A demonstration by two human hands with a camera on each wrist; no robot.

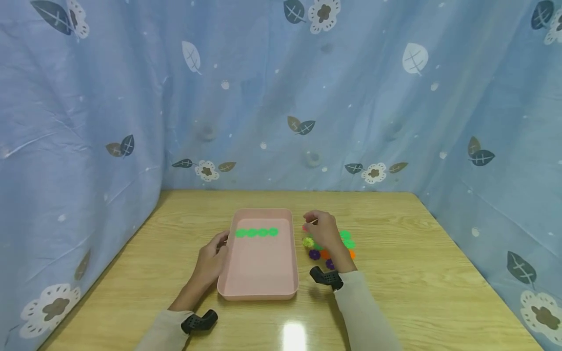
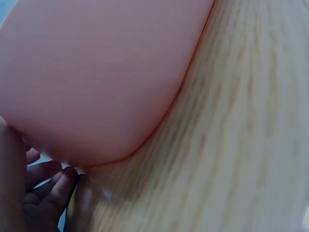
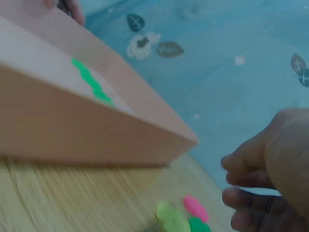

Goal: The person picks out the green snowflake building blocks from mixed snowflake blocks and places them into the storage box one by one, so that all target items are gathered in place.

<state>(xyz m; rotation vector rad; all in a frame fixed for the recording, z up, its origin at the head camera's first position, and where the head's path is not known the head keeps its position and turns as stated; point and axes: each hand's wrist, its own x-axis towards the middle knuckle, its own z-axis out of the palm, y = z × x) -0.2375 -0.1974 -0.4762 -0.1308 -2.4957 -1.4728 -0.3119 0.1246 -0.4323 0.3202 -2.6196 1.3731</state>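
Pink tray (image 1: 259, 273) flat on the table (image 1: 395, 292), left of the loose pieces (image 1: 345, 235). Left hand (image 1: 210, 261) grips its left wall, fingers curled at the rim, presumably to steady it; exact thumb position cannot be told. Green row (image 1: 262, 233), four pieces, runs left to right across the tray's far part, end to end, likely to keep the line straight. Loose pieces sit on the right hand's side, probably for a short reach. Right hand (image 1: 324, 231) hangs above them, fingers bent, slightly apart; no pinched piece seen. Pink piece (image 3: 195, 208) lies below its fingertips, beside the yellow piece (image 3: 173, 220).
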